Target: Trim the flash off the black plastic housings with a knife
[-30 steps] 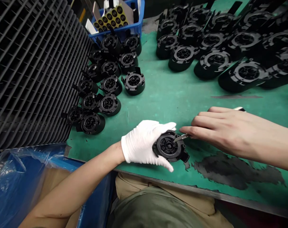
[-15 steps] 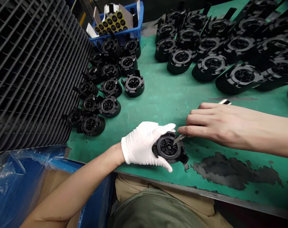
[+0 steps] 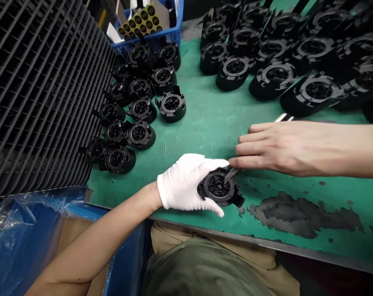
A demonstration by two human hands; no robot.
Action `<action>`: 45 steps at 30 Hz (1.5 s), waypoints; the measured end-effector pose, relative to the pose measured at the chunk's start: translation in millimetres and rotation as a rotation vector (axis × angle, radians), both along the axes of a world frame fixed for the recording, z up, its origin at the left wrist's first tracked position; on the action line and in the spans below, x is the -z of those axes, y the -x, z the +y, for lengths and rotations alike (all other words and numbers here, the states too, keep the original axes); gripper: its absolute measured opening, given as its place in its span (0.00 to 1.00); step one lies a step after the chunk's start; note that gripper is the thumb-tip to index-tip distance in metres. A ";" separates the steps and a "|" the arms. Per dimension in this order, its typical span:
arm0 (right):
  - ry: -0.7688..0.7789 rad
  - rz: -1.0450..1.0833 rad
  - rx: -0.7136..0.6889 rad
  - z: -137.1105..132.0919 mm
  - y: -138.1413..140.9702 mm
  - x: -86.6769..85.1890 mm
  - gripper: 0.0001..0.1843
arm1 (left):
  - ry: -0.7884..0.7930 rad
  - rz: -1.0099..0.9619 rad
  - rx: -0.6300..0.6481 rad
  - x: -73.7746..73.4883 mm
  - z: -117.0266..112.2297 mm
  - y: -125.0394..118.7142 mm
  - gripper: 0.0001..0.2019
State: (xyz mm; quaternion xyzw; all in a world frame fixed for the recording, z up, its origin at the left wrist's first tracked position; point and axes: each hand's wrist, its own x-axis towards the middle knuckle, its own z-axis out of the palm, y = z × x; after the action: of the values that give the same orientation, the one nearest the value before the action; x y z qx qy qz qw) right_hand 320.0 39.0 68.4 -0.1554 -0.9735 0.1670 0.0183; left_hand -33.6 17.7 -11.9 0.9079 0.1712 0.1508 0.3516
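My left hand, in a white glove, grips a round black plastic part by its side, thumb and fingers around the rim. The part's ribbed face with a small square in its centre is turned up, and a tab sticks out at its lower right. My bare right hand is closed on a craft knife. Its pointed metal blade reaches the part's face, right of the centre. The pale rear end of the knife shows behind my knuckles; the rest of the handle is hidden by the hand.
Similar black parts stand in a group at the left of the green table. Taller black housings fill the back right. A blue bin holds a sheet of round stickers. Stacked black grilles rise on the left.
My right hand has risen slightly in view and shifted a little left, tilting the knife more steeply. My left hand keeps its hold on the part; the whole view has shifted slightly.
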 end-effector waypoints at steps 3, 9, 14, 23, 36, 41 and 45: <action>0.103 0.033 -0.003 6.5 -1.4 8.7 0.26 | -0.011 -0.040 0.003 5.3 0.9 2.5 0.65; 0.160 0.062 0.151 15.7 -4.6 23.9 0.34 | -0.057 -0.076 -0.024 16.6 -4.0 8.3 0.70; 0.209 0.044 -0.060 34.5 9.8 5.9 0.34 | -0.065 -0.060 -0.050 17.3 -5.4 8.6 0.75; 0.149 -0.038 -0.160 41.1 19.4 -2.1 0.31 | -0.088 -0.036 0.030 12.7 -1.6 5.3 0.75; 0.167 -0.014 -0.004 17.0 10.6 0.7 0.33 | -0.122 -0.071 0.034 11.1 -5.9 5.8 0.75; 0.213 -0.024 0.025 21.9 11.0 4.3 0.34 | -0.132 -0.101 0.034 8.2 -5.2 4.2 0.73; 0.199 -0.001 -0.032 25.2 10.0 6.0 0.38 | -0.143 -0.111 0.031 8.0 -5.0 3.4 0.71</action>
State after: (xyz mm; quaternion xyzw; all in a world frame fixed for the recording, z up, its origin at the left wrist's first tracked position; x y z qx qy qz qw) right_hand 310.0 64.1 62.4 -0.1408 -0.9544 0.2631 -0.0004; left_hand -37.0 12.7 -19.9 0.9235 0.1264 0.2073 0.2969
